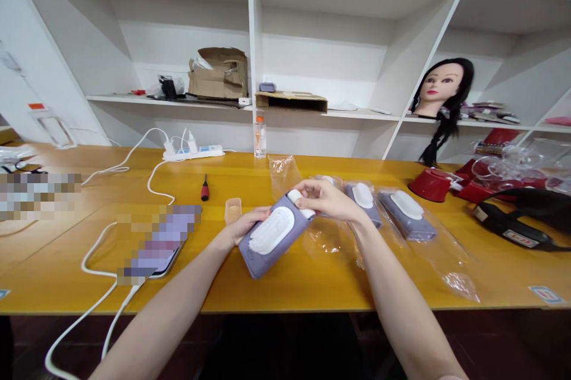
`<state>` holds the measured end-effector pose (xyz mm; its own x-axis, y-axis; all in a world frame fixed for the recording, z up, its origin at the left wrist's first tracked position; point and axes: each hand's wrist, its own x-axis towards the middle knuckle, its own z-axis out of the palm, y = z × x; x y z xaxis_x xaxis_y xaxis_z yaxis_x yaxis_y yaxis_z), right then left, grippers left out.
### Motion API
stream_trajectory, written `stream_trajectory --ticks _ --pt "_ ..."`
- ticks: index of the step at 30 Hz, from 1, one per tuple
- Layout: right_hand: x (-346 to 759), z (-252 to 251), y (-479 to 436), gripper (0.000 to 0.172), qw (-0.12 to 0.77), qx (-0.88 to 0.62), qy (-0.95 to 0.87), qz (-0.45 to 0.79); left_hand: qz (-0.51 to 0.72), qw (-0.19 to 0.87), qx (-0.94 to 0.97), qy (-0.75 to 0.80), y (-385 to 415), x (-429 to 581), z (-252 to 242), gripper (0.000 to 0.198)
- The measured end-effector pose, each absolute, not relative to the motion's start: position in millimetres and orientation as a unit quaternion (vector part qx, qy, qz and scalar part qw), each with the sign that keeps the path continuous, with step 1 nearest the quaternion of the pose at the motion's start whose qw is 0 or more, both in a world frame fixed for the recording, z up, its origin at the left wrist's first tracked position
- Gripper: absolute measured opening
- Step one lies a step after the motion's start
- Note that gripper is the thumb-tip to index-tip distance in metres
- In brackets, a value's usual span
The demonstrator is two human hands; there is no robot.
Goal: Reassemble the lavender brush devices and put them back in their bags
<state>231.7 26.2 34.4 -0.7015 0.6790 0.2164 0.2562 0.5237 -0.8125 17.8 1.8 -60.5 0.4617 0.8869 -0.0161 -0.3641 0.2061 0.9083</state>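
A purple box-shaped device (256,264) with a white oval panel (272,231) on its face is held tilted above the table. My left hand (247,225) is closed around its left side. At its upper end, my right hand (325,197) pinches a white rounded piece (301,203); whether that piece is attached cannot be made out. Just right of my right hand lie similar purple devices in clear plastic bags, one in the middle (364,200) and one farther right (409,216). Another is partly hidden behind the hand. A small translucent peach-coloured tray (232,212) lies beside my left hand.
A red-black screwdriver (205,188), a phone (163,243) with white cables and a power strip (194,153) lie left. Behind stand a clear bottle (260,139) and shelves with cardboard boxes (218,74). Right are a mannequin head (439,91), red parts (430,185) and a black object (513,225).
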Motion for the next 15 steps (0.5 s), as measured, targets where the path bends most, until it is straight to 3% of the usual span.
stream_trajectory --ticks 4,8,15 --pt "239.0 36.4 2.2 0.032 0.297 -0.259 -0.878 0.271 0.424 0.667 0.537 0.294 -8.3 18.6 -46.6 0.048" --pt "245.2 24.1 -16.6 0.038 0.352 -0.255 -0.894 0.110 0.421 0.570 0.645 0.288 -19.0 21.8 -31.1 0.048" --pt "249.9 2.2 -15.9 0.041 0.391 -0.205 -0.896 0.038 0.399 0.531 0.697 0.269 -20.6 23.1 -27.4 0.051"
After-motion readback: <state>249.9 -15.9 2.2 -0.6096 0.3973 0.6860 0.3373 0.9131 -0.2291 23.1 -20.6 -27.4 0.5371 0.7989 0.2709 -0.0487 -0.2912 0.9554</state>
